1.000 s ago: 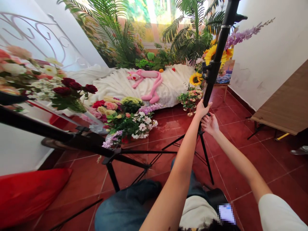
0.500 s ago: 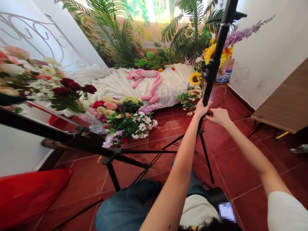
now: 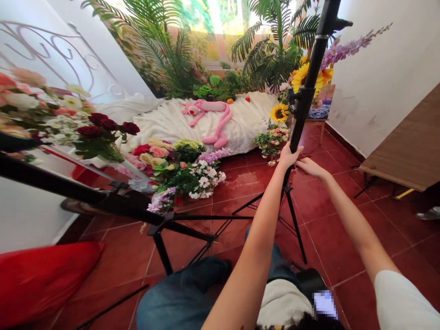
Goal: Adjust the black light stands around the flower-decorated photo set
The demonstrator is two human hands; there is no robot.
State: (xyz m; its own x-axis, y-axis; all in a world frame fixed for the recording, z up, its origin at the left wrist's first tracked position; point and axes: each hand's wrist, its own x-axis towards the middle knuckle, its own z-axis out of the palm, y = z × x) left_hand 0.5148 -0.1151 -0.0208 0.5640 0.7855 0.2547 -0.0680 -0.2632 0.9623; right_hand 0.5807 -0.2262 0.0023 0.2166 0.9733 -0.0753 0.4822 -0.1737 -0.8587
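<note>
A black light stand (image 3: 311,78) rises at a tilt on the right, its tripod legs spread on the floor. My left hand (image 3: 288,156) is wrapped around its lower pole, just above where the legs join. Beside it, my right hand (image 3: 312,167) reaches in from the right with fingers pinched close at the pole's side, at a small clamp knob that the fingers mostly hide. Higher on the pole sits a black clamp collar (image 3: 304,95).
A second black stand (image 3: 123,204) slants across the left. Artificial flowers (image 3: 182,172) lie beyond it, before a white draped cloth (image 3: 161,119) with a pink plush toy (image 3: 216,107). A red bag (image 3: 44,279) is at lower left, a brown board (image 3: 402,137) at right.
My right hand has turned and dropped slightly at the pole, its wrist lower and fingers flatter. My left hand keeps its hold, and the stand looks unmoved.
</note>
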